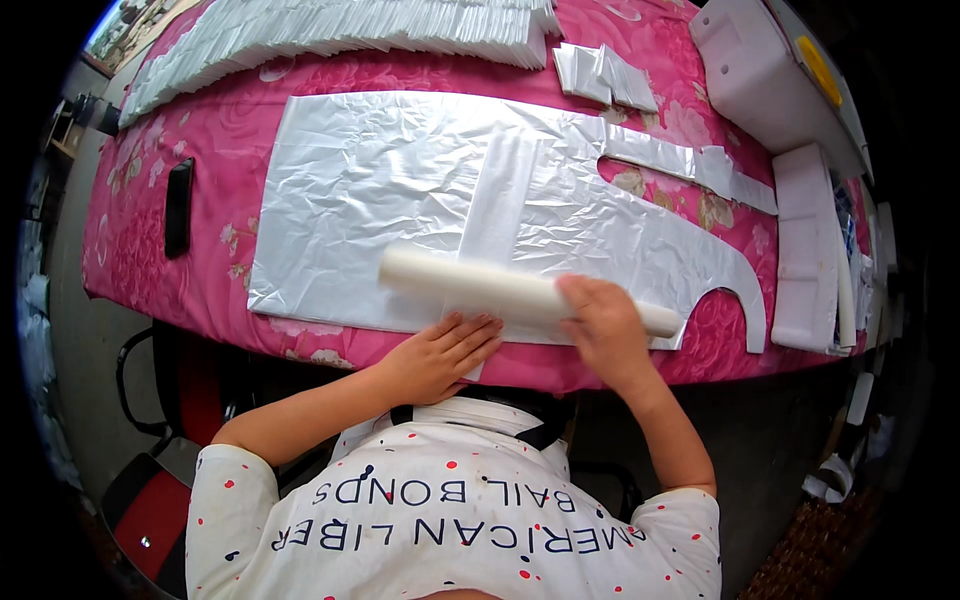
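A black phone (179, 207) lies on the pink flowered cloth (130, 255), near its left end. At the right end stands a white box (745, 65) with a yellow piece (819, 72). At lower left, a red and black chair (150, 515) is visible.

Clock positions are taken from the view centre. The white roll (480, 287) is gripped toward its three-o'clock end by the right hand (605, 328). The left hand (445, 350) is laid flat at seven, on the silvery sheet's (365, 210) near edge. Folded packets (340, 40) are stacked at eleven.
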The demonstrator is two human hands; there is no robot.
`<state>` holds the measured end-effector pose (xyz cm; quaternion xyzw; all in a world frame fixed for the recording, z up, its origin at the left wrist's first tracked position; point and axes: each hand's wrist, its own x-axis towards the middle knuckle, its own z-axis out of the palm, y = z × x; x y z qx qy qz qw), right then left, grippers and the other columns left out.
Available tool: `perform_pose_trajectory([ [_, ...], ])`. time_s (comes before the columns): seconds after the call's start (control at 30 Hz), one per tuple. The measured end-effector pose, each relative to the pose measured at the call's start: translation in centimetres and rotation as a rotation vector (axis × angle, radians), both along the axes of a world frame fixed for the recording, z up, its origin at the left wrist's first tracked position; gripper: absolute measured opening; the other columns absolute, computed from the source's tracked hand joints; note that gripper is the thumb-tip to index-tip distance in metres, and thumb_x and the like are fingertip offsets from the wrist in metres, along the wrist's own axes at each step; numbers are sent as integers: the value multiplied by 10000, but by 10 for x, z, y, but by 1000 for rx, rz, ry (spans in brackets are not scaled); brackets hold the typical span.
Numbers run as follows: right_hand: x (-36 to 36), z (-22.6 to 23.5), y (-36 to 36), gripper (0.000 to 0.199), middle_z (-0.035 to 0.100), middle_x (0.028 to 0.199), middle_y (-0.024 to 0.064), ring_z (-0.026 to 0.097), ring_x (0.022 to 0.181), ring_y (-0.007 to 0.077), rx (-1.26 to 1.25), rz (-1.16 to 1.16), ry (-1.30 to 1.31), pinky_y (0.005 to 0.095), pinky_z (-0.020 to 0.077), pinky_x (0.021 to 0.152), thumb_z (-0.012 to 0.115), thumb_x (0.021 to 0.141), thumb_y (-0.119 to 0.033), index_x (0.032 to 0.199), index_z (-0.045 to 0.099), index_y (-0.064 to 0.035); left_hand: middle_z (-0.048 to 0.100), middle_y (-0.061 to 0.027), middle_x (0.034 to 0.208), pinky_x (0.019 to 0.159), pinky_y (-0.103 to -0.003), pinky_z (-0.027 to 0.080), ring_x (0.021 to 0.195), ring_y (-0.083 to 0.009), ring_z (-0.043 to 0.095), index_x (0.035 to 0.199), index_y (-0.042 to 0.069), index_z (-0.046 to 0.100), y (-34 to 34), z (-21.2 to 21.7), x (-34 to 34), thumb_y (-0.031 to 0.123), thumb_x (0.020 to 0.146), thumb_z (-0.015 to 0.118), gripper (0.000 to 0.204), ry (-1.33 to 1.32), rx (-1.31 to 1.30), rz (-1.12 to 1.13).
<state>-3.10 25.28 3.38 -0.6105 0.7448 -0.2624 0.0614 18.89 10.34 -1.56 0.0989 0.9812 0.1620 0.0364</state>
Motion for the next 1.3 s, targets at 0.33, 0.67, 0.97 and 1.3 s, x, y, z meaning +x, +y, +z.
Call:
perform_pose_trajectory([
  [0.33,-6,-17,-65,497,578,1035,90,536,958,285,-113,83,67,396,419,846,654,631,3,1118,586,-66,315,-121,1437,1079,-416,213,1336,-248,291,1353,72,371,27,-14,1,189,860,399,508,156,-275,83],
  [0.67,-56,-37,-136,463,582,1069,56,518,989,261,-204,-26,173,384,404,882,662,689,-51,1143,599,-115,291,-124,1449,1070,-410,242,1348,-250,263,1353,69,369,29,-15,-1,198,862,414,510,187,-199,68],
  [0.97,-17,-22,-93,431,556,1141,121,467,1132,302,-168,215,7,400,383,970,613,673,8,1100,582,-45,446,-132,1321,1019,-387,367,1216,-257,436,1228,22,490,-6,-6,18,160,777,603,486,218,111,23],
  [1.3,26,-29,-50,492,524,1208,122,476,1139,313,73,448,-127,383,409,960,558,643,49,1128,555,-39,559,-118,1143,896,-355,475,1015,-258,563,1027,1,584,-19,-1,20,105,737,595,308,330,263,-61],
])
